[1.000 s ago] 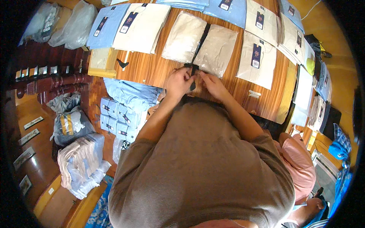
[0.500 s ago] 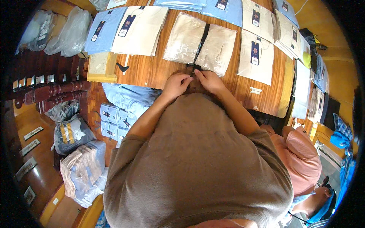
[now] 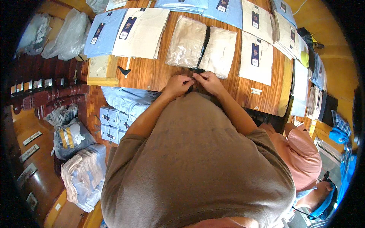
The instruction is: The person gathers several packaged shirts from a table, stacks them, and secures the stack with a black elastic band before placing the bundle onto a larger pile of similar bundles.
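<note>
A folded beige garment in clear plastic (image 3: 184, 42) lies near the table's front edge. A black strip of cloth (image 3: 204, 45) runs across its middle, and its near end is bunched at the bundle's front side. My left hand (image 3: 177, 86) and my right hand (image 3: 210, 82) meet there, fingers pinched together on the black strip. The fingertips nearly touch each other. Exactly how the strip passes between them is too small to make out.
Stacks of folded blue garments (image 3: 102, 36) and cream garments (image 3: 141, 34) with dark tags surround the bundle on the wooden table (image 3: 152, 72). Tied blue bundles (image 3: 110, 133) stand below left. Plastic-wrapped stacks (image 3: 84, 171) sit on the floor. A person in pink (image 3: 302, 155) is at right.
My right hand has shifted slightly, its fingers now closer to the left hand's. The beige bundle sits a little lower and more to the right in view.
</note>
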Demonstrator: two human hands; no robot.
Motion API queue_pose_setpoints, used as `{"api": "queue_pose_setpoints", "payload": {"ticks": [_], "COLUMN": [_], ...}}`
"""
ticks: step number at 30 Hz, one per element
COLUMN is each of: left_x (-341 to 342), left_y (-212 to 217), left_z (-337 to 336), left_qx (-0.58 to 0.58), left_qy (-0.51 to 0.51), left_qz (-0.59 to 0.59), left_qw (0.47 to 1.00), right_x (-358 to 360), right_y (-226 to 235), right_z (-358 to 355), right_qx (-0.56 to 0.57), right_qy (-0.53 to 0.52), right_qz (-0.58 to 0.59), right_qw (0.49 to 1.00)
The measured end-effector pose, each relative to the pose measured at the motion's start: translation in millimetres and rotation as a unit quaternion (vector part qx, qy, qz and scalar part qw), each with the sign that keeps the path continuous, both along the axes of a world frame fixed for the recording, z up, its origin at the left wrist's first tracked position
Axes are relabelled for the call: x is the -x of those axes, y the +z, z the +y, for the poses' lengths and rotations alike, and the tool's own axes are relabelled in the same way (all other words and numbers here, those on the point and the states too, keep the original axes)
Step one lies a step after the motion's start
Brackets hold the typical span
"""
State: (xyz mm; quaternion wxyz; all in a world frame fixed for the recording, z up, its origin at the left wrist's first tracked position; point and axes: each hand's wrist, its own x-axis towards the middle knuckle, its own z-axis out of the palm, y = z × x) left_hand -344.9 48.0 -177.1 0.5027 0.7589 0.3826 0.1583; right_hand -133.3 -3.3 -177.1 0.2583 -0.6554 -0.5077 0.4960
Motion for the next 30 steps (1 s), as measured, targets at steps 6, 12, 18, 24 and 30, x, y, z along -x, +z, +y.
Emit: {"api": "queue_pose_setpoints", "payload": {"ticks": [6, 12, 18, 24, 30], "left_x": [-3, -11, -18, 20, 124], "left_y": [10, 21, 22, 53, 5], "left_z": [-10, -11, -25, -133, -274], "left_qx": [-0.022, -0.039, -0.061, -0.01, 0.257], "left_qy": [0.038, 0.07, 0.132, 0.169, 0.156], "left_qz": [0.021, 0.066, 0.003, 0.168, 0.471], "left_qw": [0.999, 0.995, 0.989, 0.971, 0.829], "right_x": [-4, -9, -5, -32, -56], "right_y": [12, 31, 18, 19, 36], "right_z": [2, 7, 0, -32, -54], "right_qx": [0.006, 0.006, -0.016, 0.039, 0.06], "right_qy": [0.034, 0.071, 0.089, 0.077, 0.129], "right_qz": [0.012, 0.023, 0.056, 0.242, 0.196], "right_qw": [0.999, 0.997, 0.994, 0.966, 0.97]}}
